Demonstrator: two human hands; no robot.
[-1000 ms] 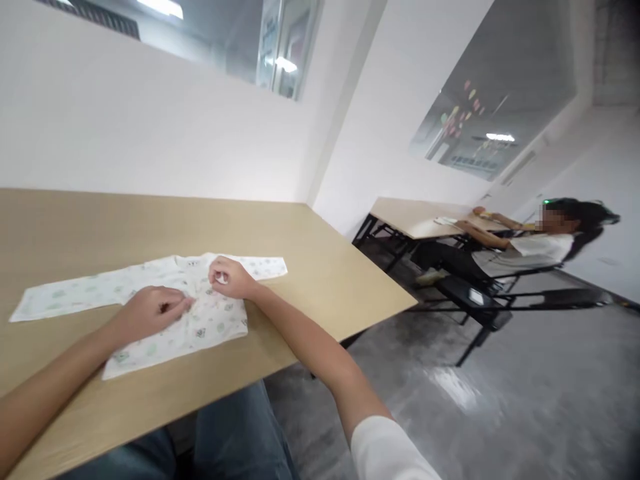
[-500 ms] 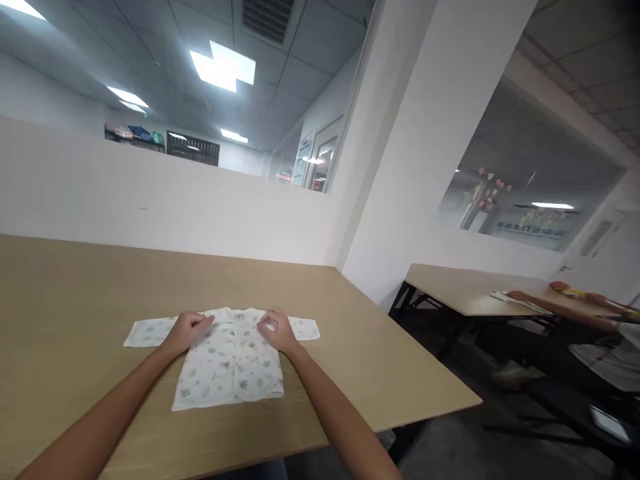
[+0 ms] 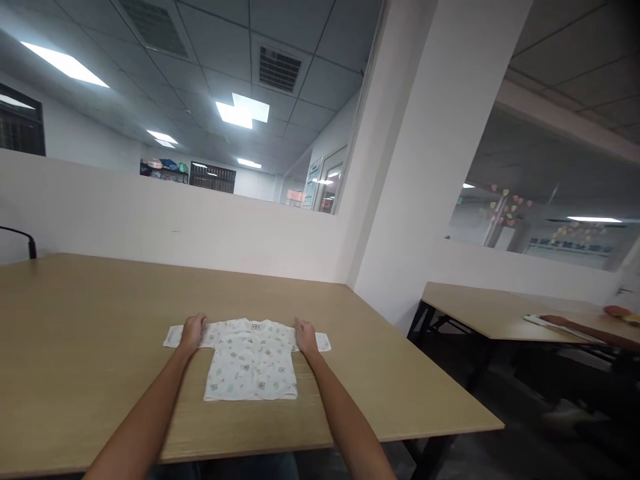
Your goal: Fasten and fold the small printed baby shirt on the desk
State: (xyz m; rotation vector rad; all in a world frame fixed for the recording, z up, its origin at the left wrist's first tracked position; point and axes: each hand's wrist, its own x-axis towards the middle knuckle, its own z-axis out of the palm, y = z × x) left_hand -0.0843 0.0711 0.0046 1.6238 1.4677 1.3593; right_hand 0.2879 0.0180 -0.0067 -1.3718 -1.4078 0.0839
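Observation:
A small white baby shirt [image 3: 253, 367] with a scattered animal-and-leaf print lies spread flat on the wooden table, neckline away from me and both sleeves out to the sides. Around the middle of the sleeve on the left, my left hand [image 3: 193, 332] is closed, fingers curled onto the cloth. My right hand [image 3: 306, 336] grips the opposite sleeve near the shoulder in the same way. Both cuffs stick out beyond my hands. A small dark label [image 3: 255, 327] shows inside the collar.
The light wooden table [image 3: 400, 393] ends at a front edge close to me and a corner at the right. A low white wall [image 3: 240, 230] runs behind it. At the far right, another person's arm [image 3: 590, 330] rests over a second table [image 3: 465, 310]. A black cable [image 3: 32, 248] stands at the far left.
My hands have moved apart, from beside the collar out onto the sleeves. The shirt's body lies straighter. The view has shifted, so the scene sits lower and further right.

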